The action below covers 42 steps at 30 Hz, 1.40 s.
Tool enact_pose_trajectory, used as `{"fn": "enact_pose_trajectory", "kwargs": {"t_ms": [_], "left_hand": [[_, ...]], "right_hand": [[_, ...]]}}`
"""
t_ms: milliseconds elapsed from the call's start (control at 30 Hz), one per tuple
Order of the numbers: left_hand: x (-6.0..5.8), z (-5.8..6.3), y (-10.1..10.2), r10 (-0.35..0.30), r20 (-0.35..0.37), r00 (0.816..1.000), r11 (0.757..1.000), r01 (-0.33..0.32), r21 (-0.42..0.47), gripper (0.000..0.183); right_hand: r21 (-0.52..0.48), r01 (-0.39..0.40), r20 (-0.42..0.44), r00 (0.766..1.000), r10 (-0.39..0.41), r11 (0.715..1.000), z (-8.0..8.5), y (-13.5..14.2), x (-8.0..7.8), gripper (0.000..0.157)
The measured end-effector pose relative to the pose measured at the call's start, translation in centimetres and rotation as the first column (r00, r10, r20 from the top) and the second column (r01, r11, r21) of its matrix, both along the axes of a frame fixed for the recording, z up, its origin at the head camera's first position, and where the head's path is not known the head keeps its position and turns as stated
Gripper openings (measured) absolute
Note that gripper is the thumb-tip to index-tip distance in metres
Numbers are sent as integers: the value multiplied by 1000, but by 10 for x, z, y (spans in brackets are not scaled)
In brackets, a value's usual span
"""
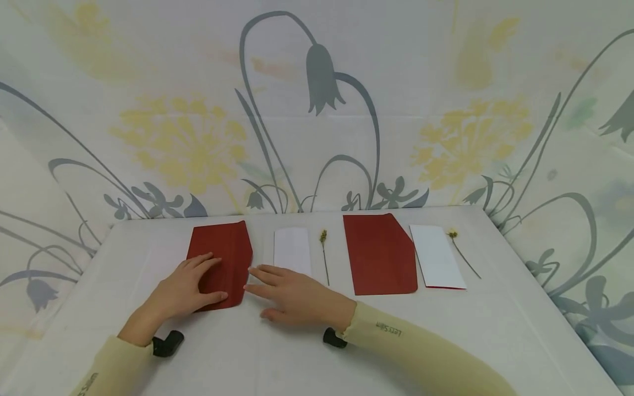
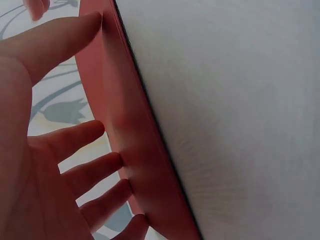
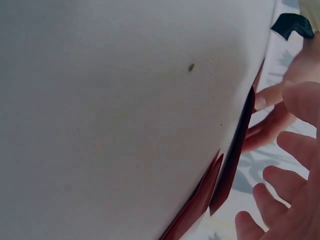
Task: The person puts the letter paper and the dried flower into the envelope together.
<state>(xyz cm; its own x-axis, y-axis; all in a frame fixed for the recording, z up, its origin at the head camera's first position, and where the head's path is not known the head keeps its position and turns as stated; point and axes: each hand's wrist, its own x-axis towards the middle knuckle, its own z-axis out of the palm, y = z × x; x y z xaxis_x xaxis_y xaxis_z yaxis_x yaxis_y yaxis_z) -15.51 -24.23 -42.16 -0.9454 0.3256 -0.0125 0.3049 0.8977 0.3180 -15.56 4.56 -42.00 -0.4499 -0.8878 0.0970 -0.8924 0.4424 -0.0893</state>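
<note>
My left hand point(image 1: 184, 285) rests on a red envelope point(image 1: 233, 258) at the left of the table, its fingers and thumb spread over the paper. In the left wrist view the fingertips touch the red paper point(image 2: 140, 150), with the thumb on it too. Just off the envelope's right edge is my right hand point(image 1: 299, 297), its fingers extended and holding nothing. The right wrist view shows these fingers point(image 3: 280, 185) apart from one another. Behind the right hand lies a white card point(image 1: 291, 247), its near end hidden by the hand.
A dried yellow flower point(image 1: 324, 250) lies right of the white card. Farther right are a second red envelope point(image 1: 380, 256), a white folded card point(image 1: 436, 256) with a red near edge, and another dried flower point(image 1: 453, 235). A patterned cloth point(image 1: 317, 165) hangs behind the white table point(image 1: 297, 363).
</note>
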Motion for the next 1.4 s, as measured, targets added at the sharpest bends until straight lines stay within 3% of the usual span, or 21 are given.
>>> {"fn": "enact_pose_trajectory", "kwargs": {"t_ms": [500,767,1067,1400], "left_hand": [[-3,0,2,-44,2,999,999,44,6,85],[-5,-2,2,-46,-3,999,999,46,10,82],[-4,-1,2,-42,8,999,998,41,42,84],[-1,3,5,-22,15,1000,999,22,35,84]], "right_hand": [[271,74,-52,997,-62,960,-5,-43,-1,72],[329,79,-64,996,-61,941,-5,-54,-2,73],[371,131,43,987,-157,919,-6,-56,-4,73],[376,129,79,982,-170,918,-2,-56,-2,72]]}}
